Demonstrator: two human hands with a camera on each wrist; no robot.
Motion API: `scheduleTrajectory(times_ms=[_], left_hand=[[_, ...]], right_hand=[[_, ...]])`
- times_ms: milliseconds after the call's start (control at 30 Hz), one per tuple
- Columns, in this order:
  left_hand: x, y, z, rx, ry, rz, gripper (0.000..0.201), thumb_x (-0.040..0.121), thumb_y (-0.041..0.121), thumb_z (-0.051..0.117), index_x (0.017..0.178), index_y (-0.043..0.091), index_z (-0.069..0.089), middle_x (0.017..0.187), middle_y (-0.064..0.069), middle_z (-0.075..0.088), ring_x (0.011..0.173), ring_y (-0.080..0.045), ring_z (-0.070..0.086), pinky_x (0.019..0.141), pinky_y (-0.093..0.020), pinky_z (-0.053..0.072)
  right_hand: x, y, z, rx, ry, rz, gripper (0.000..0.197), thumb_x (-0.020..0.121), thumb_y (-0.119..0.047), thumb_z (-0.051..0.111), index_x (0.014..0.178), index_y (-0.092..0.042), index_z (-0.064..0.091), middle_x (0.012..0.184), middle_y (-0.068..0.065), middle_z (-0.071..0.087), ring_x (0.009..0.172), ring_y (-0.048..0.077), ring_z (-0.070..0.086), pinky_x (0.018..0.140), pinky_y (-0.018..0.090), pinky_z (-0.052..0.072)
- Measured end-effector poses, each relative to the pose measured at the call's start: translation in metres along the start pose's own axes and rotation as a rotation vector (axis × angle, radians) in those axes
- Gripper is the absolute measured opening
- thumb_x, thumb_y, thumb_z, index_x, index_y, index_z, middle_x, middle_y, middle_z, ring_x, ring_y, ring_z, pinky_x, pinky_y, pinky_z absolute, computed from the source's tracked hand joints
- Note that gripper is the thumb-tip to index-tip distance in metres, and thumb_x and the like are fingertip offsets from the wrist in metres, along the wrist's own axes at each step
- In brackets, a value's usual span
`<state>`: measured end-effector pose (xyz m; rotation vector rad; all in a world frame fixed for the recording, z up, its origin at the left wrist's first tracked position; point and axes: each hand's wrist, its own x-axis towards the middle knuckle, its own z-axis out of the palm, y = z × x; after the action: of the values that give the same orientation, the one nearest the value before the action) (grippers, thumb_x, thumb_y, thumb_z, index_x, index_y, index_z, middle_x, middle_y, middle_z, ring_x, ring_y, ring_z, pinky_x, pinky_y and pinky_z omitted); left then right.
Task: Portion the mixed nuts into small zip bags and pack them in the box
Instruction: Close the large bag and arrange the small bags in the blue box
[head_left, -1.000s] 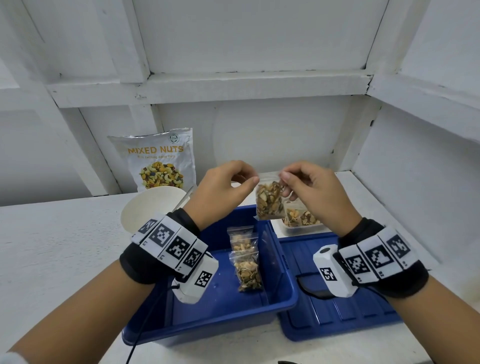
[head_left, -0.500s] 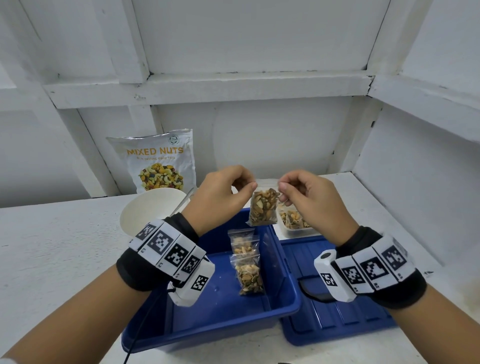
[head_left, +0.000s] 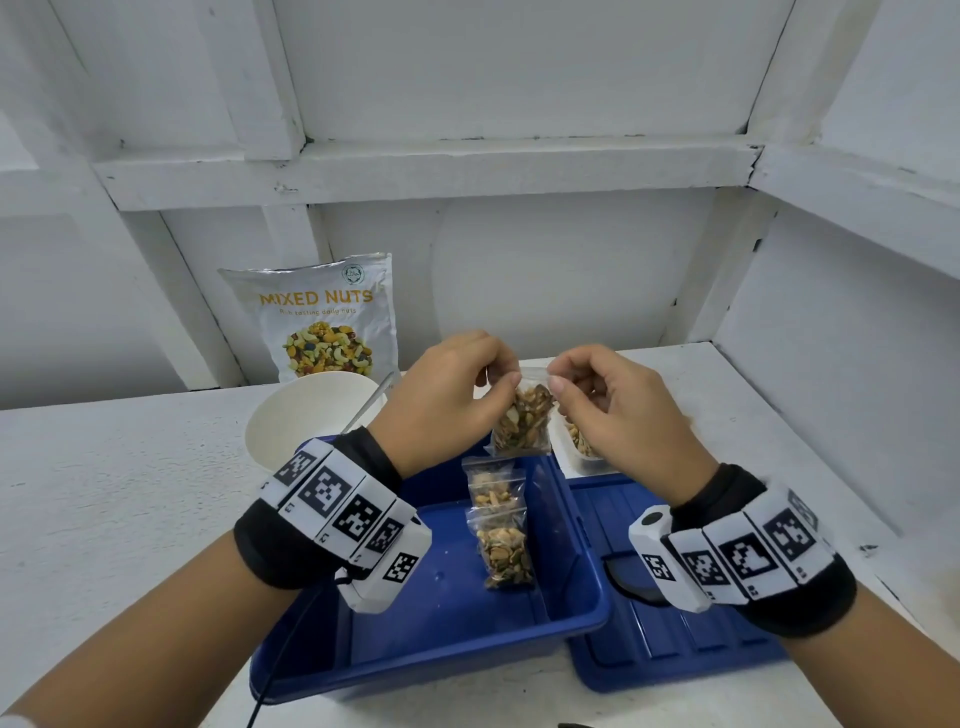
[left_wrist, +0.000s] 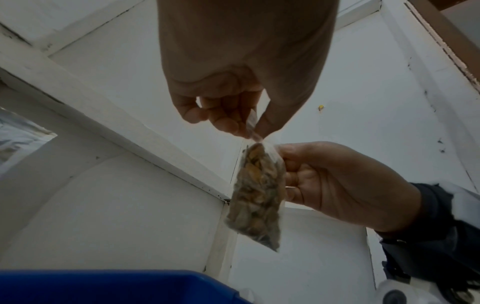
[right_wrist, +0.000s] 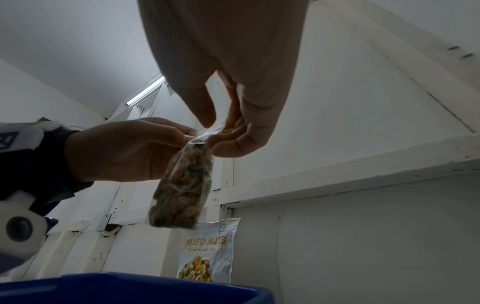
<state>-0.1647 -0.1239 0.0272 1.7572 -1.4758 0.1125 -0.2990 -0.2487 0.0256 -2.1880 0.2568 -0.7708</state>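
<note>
A small clear zip bag (head_left: 522, 418) full of mixed nuts hangs above the far end of the blue box (head_left: 447, 644). My left hand (head_left: 501, 382) pinches the bag's top left corner, and my right hand (head_left: 553, 379) pinches its top right corner. The left wrist view shows the zip bag (left_wrist: 255, 197) dangling from my left hand (left_wrist: 249, 131). From the right wrist, the zip bag (right_wrist: 182, 191) hangs under my right hand (right_wrist: 215, 133). Two filled zip bags (head_left: 501, 525) lie inside the box.
A "MIXED NUTS" pouch (head_left: 322, 317) leans on the back wall. A white bowl (head_left: 306, 421) with a spoon sits left of the box. A clear tub of nuts (head_left: 579, 449) stands behind the blue lid (head_left: 670, 639). White walls and a shelf enclose the table.
Both hands have lowered slightly with the bag and drawn closer together along its top edge. The bag now hangs more upright over the box.
</note>
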Motion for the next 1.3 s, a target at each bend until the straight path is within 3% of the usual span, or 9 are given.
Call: scheduleTrajectory(times_ms=[167,300,500,700,933,1100,1233,1300], left_hand=[[-0.002,0.002,-0.002,-0.031,-0.010,-0.035,0.029,0.080,0.039,0.047,0.084,0.014,0.061,0.074,0.014,0.054,0.071,-0.006,0.051,0.060,-0.007,0.034],[-0.004,0.002,-0.002,0.010,-0.012,-0.017,0.033,0.080,0.044,0.044,0.082,0.017,0.063,0.073,0.014,0.054,0.071,-0.003,0.048,0.065,-0.015,0.037],[-0.006,0.004,-0.003,0.050,0.010,0.038,0.024,0.082,0.035,0.046,0.079,0.017,0.061,0.071,0.023,0.045,0.073,0.007,0.044,0.068,-0.005,0.030],[-0.008,0.005,-0.003,0.010,-0.012,0.026,0.030,0.081,0.038,0.046,0.080,0.013,0.063,0.071,0.017,0.049,0.073,-0.006,0.047,0.067,-0.019,0.039],[-0.008,0.009,-0.004,-0.056,-0.042,0.027,0.032,0.080,0.040,0.048,0.082,0.013,0.065,0.072,0.015,0.055,0.073,-0.009,0.051,0.065,-0.020,0.042],[-0.010,0.009,-0.002,0.031,-0.104,0.081,0.028,0.080,0.040,0.043,0.079,0.017,0.060,0.067,0.023,0.045,0.069,0.006,0.045,0.063,-0.010,0.034],[-0.008,0.012,-0.001,0.053,-0.172,0.046,0.037,0.078,0.042,0.042,0.081,0.012,0.063,0.067,0.020,0.047,0.065,0.004,0.046,0.062,-0.017,0.038],[-0.005,0.014,-0.003,0.078,-0.273,-0.009,0.031,0.081,0.037,0.048,0.084,0.011,0.064,0.071,0.013,0.055,0.065,-0.003,0.050,0.064,-0.022,0.042]], right_hand=[[0.000,0.000,0.001,-0.081,0.018,-0.097,0.009,0.089,-0.006,0.058,0.083,-0.013,0.061,0.071,-0.016,0.054,0.071,-0.001,0.055,0.063,0.007,0.041],[-0.002,0.001,0.003,-0.119,0.005,-0.167,0.008,0.089,-0.005,0.056,0.082,-0.009,0.060,0.070,-0.014,0.053,0.072,0.011,0.052,0.061,0.013,0.042],[-0.004,-0.001,0.007,-0.060,0.013,-0.164,0.005,0.086,-0.011,0.054,0.083,-0.012,0.059,0.073,-0.015,0.053,0.071,0.004,0.052,0.061,0.008,0.041],[-0.003,-0.001,0.006,-0.110,-0.010,-0.200,0.010,0.084,-0.016,0.054,0.082,-0.010,0.063,0.071,-0.015,0.053,0.072,0.009,0.053,0.062,0.016,0.043],[-0.006,-0.001,0.006,-0.103,-0.027,-0.229,0.011,0.085,-0.020,0.051,0.078,-0.016,0.058,0.068,-0.014,0.051,0.069,0.013,0.051,0.058,0.014,0.040],[-0.009,0.000,0.007,-0.122,-0.058,-0.224,0.008,0.082,-0.012,0.054,0.077,-0.010,0.060,0.069,-0.016,0.050,0.068,0.012,0.050,0.057,0.010,0.037],[-0.010,0.003,0.001,-0.074,-0.148,-0.128,0.005,0.085,-0.014,0.060,0.082,-0.014,0.063,0.071,-0.015,0.056,0.069,0.004,0.054,0.060,0.011,0.040],[-0.007,0.007,-0.009,-0.042,-0.203,-0.022,0.005,0.088,-0.015,0.060,0.088,-0.019,0.064,0.076,-0.015,0.060,0.072,-0.002,0.056,0.065,0.008,0.041]])
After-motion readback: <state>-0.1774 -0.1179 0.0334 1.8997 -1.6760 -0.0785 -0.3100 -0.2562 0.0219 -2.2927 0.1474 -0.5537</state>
